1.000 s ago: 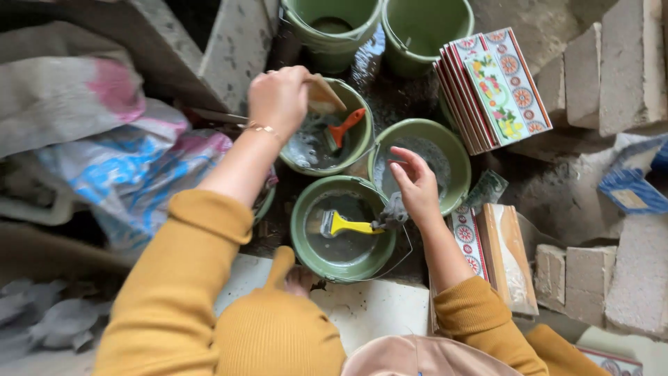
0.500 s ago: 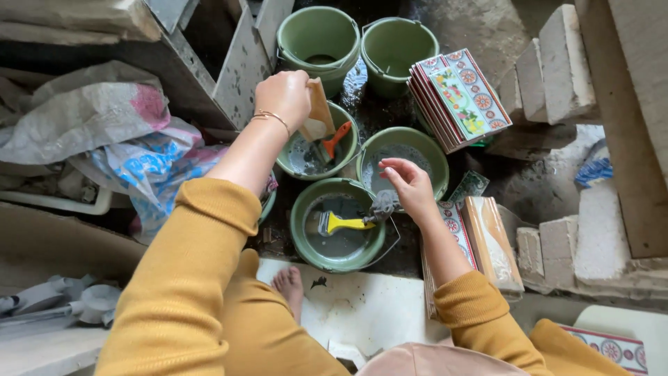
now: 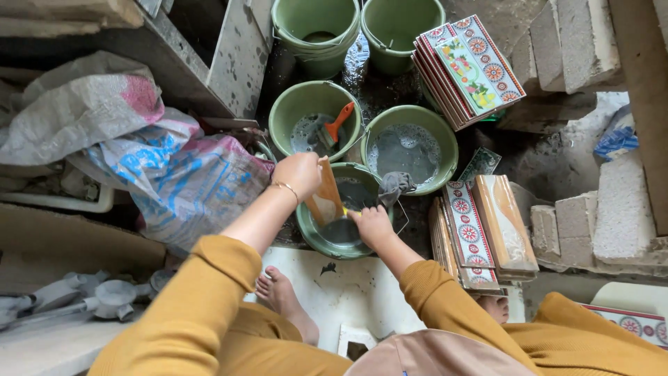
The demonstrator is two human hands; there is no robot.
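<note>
Gripping a tile over the near bucket, left hand; right hand clasps a brush.

green buckets, floral patterned tiles, mustard sleeves

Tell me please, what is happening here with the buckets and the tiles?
A person in yellow sleeves sits over green buckets of grey water. The left hand holds a brown tile upright over the nearest bucket. The right hand is at the tile's lower edge, holding a yellow-handled brush. A grey cloth hangs on the bucket's rim. Stacks of patterned tiles lie to the right, and another stack leans farther back.
</note>
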